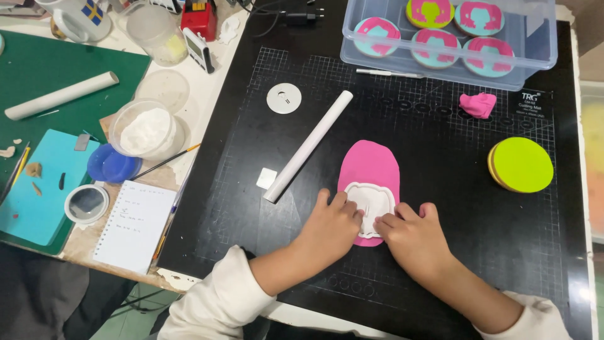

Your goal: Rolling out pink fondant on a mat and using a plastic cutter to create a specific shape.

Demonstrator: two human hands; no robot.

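Pink clay (371, 165), rolled flat like a soft pancake, lies in the middle of the black cutting mat (434, 252), right?

— Yes. A white cutter (370, 200) sits on its near end. Both hands push down on it. The left hand (330, 228) has its fingers close together on the cutter's left edge. The right hand (412, 234) lays its fingertips on the right edge. Neither hand pinches anything.

— How do you do it well?

— I think you push straight down, the same on both sides, so it cuts all the way around. Don't wiggle it, or the edge could go wobbly.

— What is nearby?

— A smooth white roller (308, 146) lies slanted just left of the clay. A small pink lump (478, 104) sits further back. A round lime green disc (522, 165) rests well to the right. At the back, a clear plastic box (541, 44) holds round pieces with pink shapes on top.

— And the mat?

— It looks flat and has thin grid lines.
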